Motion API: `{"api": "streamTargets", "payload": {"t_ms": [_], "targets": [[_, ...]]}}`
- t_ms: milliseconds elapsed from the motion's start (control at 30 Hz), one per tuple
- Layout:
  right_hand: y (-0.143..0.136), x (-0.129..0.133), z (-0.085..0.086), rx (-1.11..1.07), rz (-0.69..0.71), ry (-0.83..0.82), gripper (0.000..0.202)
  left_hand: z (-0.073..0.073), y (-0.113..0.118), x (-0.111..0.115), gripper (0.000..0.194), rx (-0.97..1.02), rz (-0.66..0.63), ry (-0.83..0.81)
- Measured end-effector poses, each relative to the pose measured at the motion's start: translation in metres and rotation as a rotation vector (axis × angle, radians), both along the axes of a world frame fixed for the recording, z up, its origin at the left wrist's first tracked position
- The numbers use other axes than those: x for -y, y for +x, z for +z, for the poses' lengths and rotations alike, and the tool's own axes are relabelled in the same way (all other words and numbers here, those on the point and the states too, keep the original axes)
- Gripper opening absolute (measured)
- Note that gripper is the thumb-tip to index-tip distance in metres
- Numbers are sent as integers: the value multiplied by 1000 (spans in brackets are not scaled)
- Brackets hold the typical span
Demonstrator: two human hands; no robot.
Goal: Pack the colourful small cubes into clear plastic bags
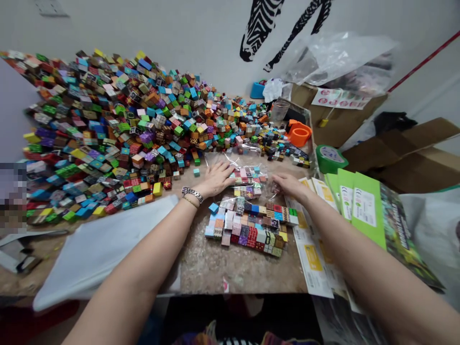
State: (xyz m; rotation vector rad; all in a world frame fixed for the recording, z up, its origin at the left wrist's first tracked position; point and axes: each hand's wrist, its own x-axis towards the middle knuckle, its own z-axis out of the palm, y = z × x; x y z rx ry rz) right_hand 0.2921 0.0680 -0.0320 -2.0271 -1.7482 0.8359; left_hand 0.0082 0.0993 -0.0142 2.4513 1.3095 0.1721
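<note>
A clear plastic bag (247,165) with small printed cubes (247,177) inside lies on the table. My left hand (218,181), a watch at its wrist, rests flat on the bag's left side with fingers stretched out. At the bag's right edge my right hand (283,184) is closed, pinching the clear plastic. Just in front of the bag sits a tight block of colourful printed cubes (251,227) in rows. One loose light-blue cube (213,208) touches its upper left corner, and a teal cube (196,172) lies near my left hand.
A large heap of mixed cubes (118,120) fills the back left. Flat plastic bags (115,244) lie at front left. Along the right are green packets (364,206), label sheets (312,258), green tape (330,159), an orange tape dispenser (299,134) and cardboard boxes (406,158).
</note>
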Motion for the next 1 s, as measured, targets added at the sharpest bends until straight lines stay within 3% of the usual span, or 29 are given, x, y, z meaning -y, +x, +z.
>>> {"api": "streamTargets", "payload": {"t_ms": [167,400,500,600,700,767,1000], "targets": [[-7,2,12,57,-15,-20,41,2,-3,4,50,76,5,-10],[-12,11,28,288,-51,47,30,2,5,12,40,40,-59,263],[-9,23,36,407,45,204,33,-1,10,11,41,58,-126,290],[-9,32,40,522,238,348,50,-4,14,10,42,32,-197,306],[-15,36,38,612,413,272,68,-6,16,9,44,-14,-230,322],[-19,36,33,631,460,191,72,-7,15,9,45,-42,-235,324],[-11,30,18,507,394,94,67,-5,14,10,47,-62,-222,289]]}}
